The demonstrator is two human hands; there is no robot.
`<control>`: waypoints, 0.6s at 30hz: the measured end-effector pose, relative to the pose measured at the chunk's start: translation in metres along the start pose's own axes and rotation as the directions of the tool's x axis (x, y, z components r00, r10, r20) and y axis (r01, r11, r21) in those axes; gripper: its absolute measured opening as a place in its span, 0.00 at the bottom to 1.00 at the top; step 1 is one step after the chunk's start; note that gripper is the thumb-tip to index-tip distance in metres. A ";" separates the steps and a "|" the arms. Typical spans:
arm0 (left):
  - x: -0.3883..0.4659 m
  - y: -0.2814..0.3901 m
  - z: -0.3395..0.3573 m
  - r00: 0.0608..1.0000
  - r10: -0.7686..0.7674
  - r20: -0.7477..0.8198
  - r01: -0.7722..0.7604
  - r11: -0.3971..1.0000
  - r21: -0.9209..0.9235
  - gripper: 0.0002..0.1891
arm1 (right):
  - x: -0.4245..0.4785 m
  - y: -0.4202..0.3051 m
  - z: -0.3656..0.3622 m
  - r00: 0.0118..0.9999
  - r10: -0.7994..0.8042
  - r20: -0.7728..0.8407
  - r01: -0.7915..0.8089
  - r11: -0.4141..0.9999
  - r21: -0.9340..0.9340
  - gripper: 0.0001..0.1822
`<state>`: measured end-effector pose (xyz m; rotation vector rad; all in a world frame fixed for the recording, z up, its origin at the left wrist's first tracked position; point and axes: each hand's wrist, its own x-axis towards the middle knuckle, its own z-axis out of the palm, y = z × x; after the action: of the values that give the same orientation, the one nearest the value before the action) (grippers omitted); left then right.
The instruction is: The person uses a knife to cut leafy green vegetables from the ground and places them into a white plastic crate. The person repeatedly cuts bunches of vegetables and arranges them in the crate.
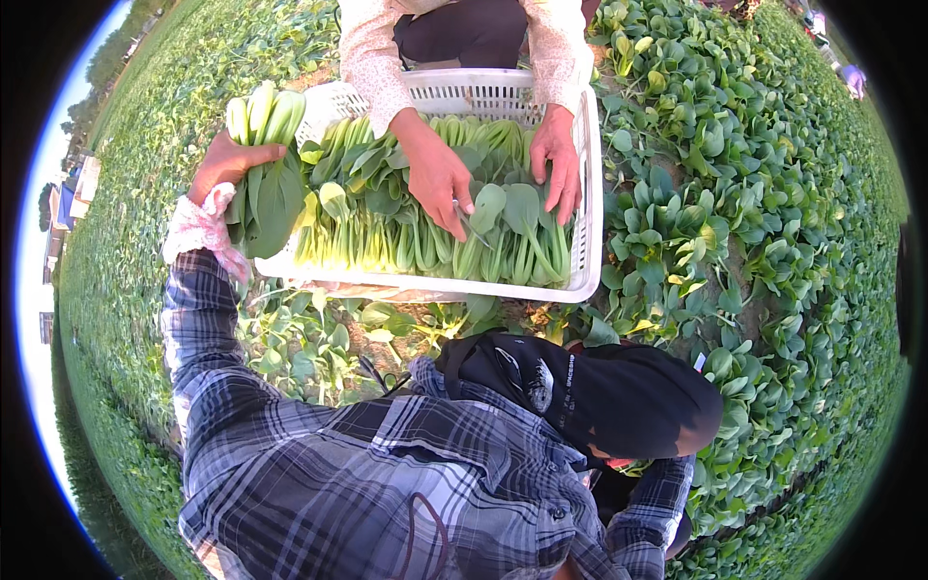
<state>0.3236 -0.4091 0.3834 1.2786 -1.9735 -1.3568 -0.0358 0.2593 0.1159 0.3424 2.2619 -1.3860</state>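
Observation:
My left hand grips a bunch of bok choy at the crate's left end, pale stem bases up and dark leaves hanging down. A white plastic crate in front of me holds rows of bok choy. My right hand is out of view; that arm's plaid sleeve runs down beside my knee at the lower right. Across the crate, a co-worker's two hands rest on the bok choy at its right part, one of them with a small metal blade between the fingers.
The co-worker's dark-clad knees are against the crate's far side. Dense growing bok choy covers the ground at the right. Low leafy plants grow between the crate and me. My knee in dark cloth is near the crate's lower right corner.

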 end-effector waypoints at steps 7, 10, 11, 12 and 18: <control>0.122 -0.209 0.059 0.930 -0.103 -0.354 0.299 0.774 0.559 0.46 | -0.012 0.004 0.014 0.999 0.036 -0.022 -0.036 0.999 -0.012 0.16; 0.095 -0.219 0.133 0.908 -0.229 -0.352 0.412 0.647 0.641 0.47 | -0.018 0.001 -0.001 0.996 0.036 -0.079 -0.039 0.999 -0.038 0.15; 0.090 -0.226 0.138 0.922 -0.185 -0.341 0.374 0.652 0.659 0.45 | -0.020 0.002 -0.002 0.995 0.043 -0.086 -0.047 0.998 -0.045 0.15; 0.084 -0.232 0.141 0.936 -0.143 -0.323 0.337 0.633 0.697 0.43 | -0.021 0.001 -0.003 0.994 0.044 -0.099 -0.048 0.998 -0.047 0.15; 0.094 -0.287 0.153 0.901 -0.208 -0.382 0.431 0.545 0.719 0.53 | -0.031 0.003 0.005 0.989 0.065 -0.136 -0.071 0.997 -0.042 0.15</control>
<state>0.2911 -0.4423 0.0480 2.1795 -2.2937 -0.2948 -0.0070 0.2566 0.1273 0.5064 2.3632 -1.3082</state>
